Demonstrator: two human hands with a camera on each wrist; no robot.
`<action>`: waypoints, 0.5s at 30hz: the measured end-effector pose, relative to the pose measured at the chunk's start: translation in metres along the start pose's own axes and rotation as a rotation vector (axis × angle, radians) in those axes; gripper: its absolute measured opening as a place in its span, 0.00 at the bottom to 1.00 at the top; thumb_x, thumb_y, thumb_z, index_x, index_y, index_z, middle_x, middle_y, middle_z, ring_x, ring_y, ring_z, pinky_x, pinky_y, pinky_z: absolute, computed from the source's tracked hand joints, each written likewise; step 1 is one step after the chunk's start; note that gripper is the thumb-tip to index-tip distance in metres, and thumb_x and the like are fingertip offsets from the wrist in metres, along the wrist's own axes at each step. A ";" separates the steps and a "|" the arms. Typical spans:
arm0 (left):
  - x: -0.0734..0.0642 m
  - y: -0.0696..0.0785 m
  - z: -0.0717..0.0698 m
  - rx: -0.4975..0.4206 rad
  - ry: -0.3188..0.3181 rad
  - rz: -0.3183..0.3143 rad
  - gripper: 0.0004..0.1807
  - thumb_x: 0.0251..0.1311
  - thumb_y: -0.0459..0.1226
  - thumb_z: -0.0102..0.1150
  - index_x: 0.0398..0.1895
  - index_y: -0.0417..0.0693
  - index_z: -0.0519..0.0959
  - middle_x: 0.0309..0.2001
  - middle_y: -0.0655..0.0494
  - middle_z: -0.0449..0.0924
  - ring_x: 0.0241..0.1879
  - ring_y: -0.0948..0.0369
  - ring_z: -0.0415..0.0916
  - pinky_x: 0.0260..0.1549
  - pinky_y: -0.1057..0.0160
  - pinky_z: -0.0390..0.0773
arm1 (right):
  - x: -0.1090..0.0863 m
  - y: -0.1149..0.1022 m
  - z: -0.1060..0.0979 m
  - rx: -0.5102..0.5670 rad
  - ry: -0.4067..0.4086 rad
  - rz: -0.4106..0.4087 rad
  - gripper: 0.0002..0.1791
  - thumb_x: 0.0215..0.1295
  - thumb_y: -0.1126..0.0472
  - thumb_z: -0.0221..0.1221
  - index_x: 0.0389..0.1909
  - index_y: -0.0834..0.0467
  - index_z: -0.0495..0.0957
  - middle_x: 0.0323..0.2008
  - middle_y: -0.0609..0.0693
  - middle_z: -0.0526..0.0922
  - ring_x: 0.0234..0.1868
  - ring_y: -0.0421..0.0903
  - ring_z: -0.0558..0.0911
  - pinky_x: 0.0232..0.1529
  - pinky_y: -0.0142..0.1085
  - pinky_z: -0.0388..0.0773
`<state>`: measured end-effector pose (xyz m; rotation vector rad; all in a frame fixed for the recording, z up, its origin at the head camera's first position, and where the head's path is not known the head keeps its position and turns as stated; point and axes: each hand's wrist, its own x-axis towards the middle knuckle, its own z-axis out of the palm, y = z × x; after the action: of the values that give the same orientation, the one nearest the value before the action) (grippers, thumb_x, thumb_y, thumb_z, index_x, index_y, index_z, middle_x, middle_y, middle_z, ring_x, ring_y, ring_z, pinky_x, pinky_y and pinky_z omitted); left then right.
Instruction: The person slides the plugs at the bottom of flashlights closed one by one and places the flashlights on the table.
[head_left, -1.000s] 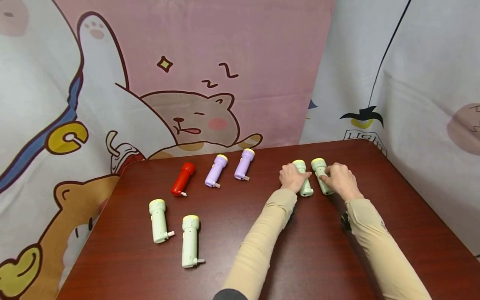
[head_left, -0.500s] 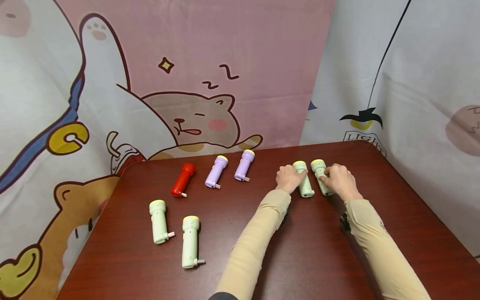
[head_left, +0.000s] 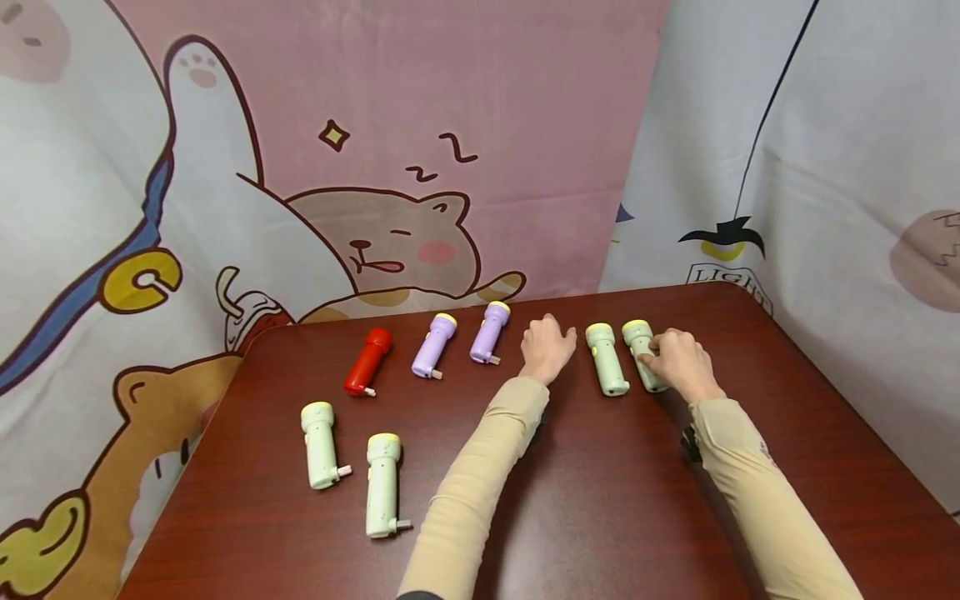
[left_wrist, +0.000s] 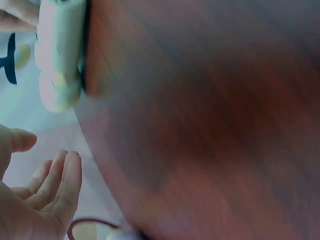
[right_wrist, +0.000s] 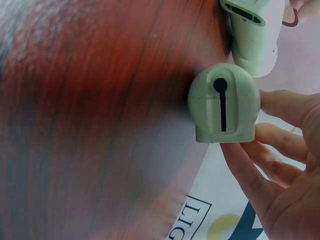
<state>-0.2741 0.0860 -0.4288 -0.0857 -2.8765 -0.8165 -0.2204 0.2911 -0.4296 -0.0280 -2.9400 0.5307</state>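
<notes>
My right hand (head_left: 681,362) holds the rightmost pale green flashlight (head_left: 640,335) between thumb and fingers as it lies on the table. Seen end-on in the right wrist view, that flashlight (right_wrist: 225,105) shows a dark slot, with fingertips on either side of it. Another pale green flashlight (head_left: 607,360) lies just left of it, touched by neither hand. Over the table, between this one and the purple flashlight (head_left: 490,333), is my left hand (head_left: 546,348). Its fingers are spread and hold nothing, as the left wrist view shows of the same hand (left_wrist: 50,195).
A second purple flashlight (head_left: 433,346) and a red flashlight (head_left: 368,362) lie farther left. Two pale green flashlights (head_left: 320,446) (head_left: 383,485) rest nearer the front left, small tabs sticking out sideways. A cartoon-printed cloth (head_left: 525,150) hangs behind the brown table (head_left: 600,500).
My left hand has let go of the inner pale green flashlight on the right and moved left, near the purple one. The right hand has stayed on its flashlight.
</notes>
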 end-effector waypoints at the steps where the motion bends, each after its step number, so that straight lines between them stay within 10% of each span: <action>1: 0.002 -0.004 -0.003 0.023 0.013 0.007 0.16 0.59 0.50 0.58 0.32 0.47 0.78 0.36 0.46 0.85 0.38 0.49 0.84 0.35 0.54 0.81 | 0.000 0.000 0.000 0.002 0.001 0.000 0.12 0.56 0.57 0.63 0.35 0.62 0.81 0.35 0.63 0.79 0.30 0.59 0.78 0.25 0.50 0.72; 15: 0.032 -0.066 -0.035 0.135 0.126 -0.048 0.19 0.56 0.42 0.62 0.47 0.40 0.76 0.44 0.43 0.83 0.45 0.47 0.79 0.39 0.50 0.81 | -0.001 -0.001 -0.001 0.009 -0.008 0.014 0.13 0.57 0.56 0.63 0.37 0.63 0.81 0.36 0.63 0.79 0.31 0.58 0.78 0.25 0.50 0.72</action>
<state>-0.3071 0.0118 -0.4291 0.0481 -2.8145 -0.6102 -0.2190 0.2902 -0.4285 -0.0460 -2.9475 0.5469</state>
